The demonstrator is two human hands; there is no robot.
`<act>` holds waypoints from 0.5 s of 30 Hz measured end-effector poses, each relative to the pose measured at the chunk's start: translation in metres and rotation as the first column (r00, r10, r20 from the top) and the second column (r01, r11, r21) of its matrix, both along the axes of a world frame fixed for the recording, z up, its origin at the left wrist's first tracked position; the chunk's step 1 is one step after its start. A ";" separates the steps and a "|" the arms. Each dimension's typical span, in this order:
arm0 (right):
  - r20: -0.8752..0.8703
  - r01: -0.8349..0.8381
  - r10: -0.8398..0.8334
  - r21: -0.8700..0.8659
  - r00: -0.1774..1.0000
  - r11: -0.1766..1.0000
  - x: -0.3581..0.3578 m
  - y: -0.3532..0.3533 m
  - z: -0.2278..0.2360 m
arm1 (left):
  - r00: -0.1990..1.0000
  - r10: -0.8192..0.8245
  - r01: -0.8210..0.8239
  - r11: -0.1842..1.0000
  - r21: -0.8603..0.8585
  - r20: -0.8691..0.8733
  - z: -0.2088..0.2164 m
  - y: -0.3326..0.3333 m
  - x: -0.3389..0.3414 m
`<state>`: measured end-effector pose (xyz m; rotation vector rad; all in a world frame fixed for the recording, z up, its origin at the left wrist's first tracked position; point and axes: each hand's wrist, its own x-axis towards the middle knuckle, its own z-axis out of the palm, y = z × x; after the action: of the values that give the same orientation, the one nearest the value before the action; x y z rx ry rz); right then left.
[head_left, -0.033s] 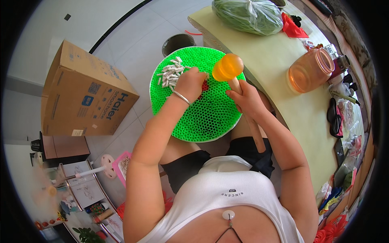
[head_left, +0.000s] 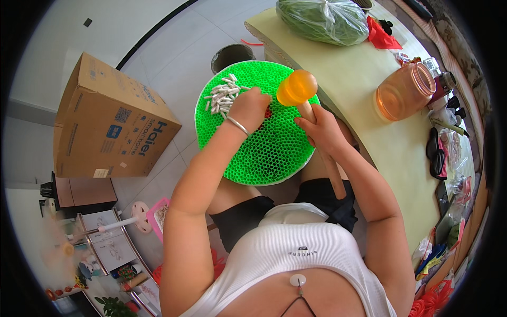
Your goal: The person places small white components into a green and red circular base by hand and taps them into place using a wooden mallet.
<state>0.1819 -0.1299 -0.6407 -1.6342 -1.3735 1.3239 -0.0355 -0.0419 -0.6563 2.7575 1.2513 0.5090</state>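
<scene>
I see the left hand [head_left: 249, 110] low over the green honeycomb disc [head_left: 274, 153], its fingers drawn together beside a red patch [head_left: 268, 113] in the cells; I cannot tell whether they pinch anything. The right hand [head_left: 323, 129] is wrapped around the wooden handle of a mallet [head_left: 297, 89], its amber, see-through head raised over the disc's right edge and its handle slanting down toward the lap. A silvery bangle [head_left: 237, 127] circles my view of the left wrist.

Just beyond the left hand, a loose heap of short white sticks [head_left: 224, 95] lies on the disc's upper left. The disc sits in front of the knees, with a dark bucket [head_left: 232, 57] behind its far edge.

Nearer me, a white tank top [head_left: 311, 240] carries a small dark emblem and a curved row of dark capitals, upside down to me.

Left of the disc stands a cardboard box [head_left: 111, 121], the most heavily printed thing I see: large dark lettering running aslant, a square code, a blue rounded panel and a pale sticker near its lower edge.

To the right, the pale counter [head_left: 364, 90] bears a clear bag of greens [head_left: 325, 21] and a pinkish, see-through jar [head_left: 404, 92].
</scene>
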 end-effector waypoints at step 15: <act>0.089 -0.097 0.081 0.205 0.993 0.974 -0.025 0.009 0.049 | 0.979 0.192 -0.176 0.963 -0.202 0.062 0.052 0.048 -0.040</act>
<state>0.1566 -0.1205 -0.5916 -1.5127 -1.5933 1.1302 -0.0759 0.0058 -0.6041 2.4494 1.4618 0.4766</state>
